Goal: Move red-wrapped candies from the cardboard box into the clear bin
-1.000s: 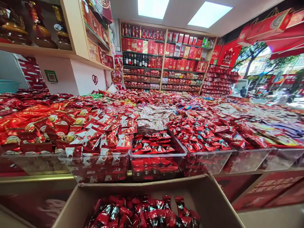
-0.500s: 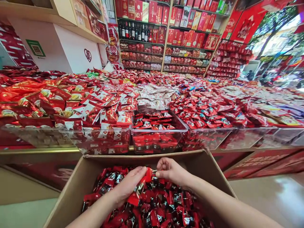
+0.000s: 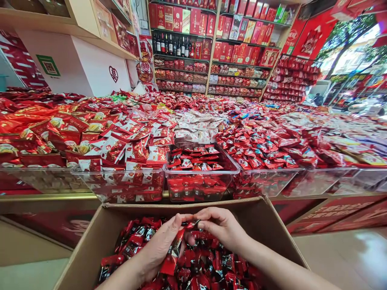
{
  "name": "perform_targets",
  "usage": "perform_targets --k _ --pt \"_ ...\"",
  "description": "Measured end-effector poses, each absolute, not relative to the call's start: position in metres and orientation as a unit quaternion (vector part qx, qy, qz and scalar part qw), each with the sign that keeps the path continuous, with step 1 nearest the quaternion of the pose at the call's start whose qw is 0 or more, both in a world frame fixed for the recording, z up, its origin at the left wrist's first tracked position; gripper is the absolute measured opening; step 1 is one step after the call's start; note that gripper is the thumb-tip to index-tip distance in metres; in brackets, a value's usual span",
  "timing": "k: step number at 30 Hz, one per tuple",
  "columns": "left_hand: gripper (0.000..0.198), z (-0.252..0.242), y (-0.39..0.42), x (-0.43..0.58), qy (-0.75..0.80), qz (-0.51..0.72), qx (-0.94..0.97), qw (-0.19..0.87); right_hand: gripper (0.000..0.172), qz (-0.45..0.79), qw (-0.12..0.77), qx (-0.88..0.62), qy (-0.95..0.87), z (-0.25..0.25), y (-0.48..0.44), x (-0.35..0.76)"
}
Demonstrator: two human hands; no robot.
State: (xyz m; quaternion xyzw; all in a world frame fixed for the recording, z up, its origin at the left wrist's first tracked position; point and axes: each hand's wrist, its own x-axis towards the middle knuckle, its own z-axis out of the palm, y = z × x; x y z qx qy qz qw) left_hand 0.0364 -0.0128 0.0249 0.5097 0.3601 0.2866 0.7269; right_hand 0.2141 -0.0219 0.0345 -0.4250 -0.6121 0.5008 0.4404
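Both of my hands are inside a cardboard box (image 3: 266,225) heaped with red and black candy packets (image 3: 211,262). My left hand (image 3: 160,245) is closed around a bunch of those red packets (image 3: 173,251). My right hand (image 3: 219,225) pinches the top end of the same bunch, its fingertips meeting the left hand's fingers. Just beyond the box stands a clear plastic bin (image 3: 201,175), partly filled with the same kind of packets.
A wide counter holds many clear bins heaped with red sweets (image 3: 121,145) and a pile of white sweets (image 3: 196,125). Shelves of red boxes and bottles (image 3: 211,44) line the back wall. At the right are the floor (image 3: 347,253) and an open street front.
One second ago no hands showed. They came into the box and took hold of packets. Since half a second ago the view has tilted up slightly and the hands have closed tighter together.
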Motion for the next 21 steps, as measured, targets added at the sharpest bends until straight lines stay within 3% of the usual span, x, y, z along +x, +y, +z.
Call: perform_targets --k 3,7,10,14,18,21 --pt "0.042 0.032 -0.015 0.038 0.373 0.318 0.459 0.741 0.011 0.438 0.448 -0.397 -0.670 0.042 -0.026 0.216" --pt "0.027 0.036 -0.018 0.037 0.400 0.366 0.558 0.628 0.038 0.586 0.451 -0.395 -0.545 0.047 -0.031 0.214" --pt "0.029 0.037 -0.020 0.037 0.416 0.382 0.613 0.553 0.043 0.656 0.463 -0.404 -0.438 0.047 -0.032 0.211" --pt "0.041 0.035 -0.019 0.035 0.407 0.368 0.602 0.580 0.041 0.676 0.473 -0.399 -0.401 0.045 -0.029 0.211" --pt "0.025 0.032 -0.017 0.036 0.386 0.324 0.605 0.617 0.036 0.654 0.483 -0.403 -0.419 0.046 -0.025 0.211" --pt "0.033 0.031 -0.020 0.040 0.382 0.348 0.599 0.612 0.036 0.659 0.503 -0.395 -0.396 0.044 -0.028 0.207"
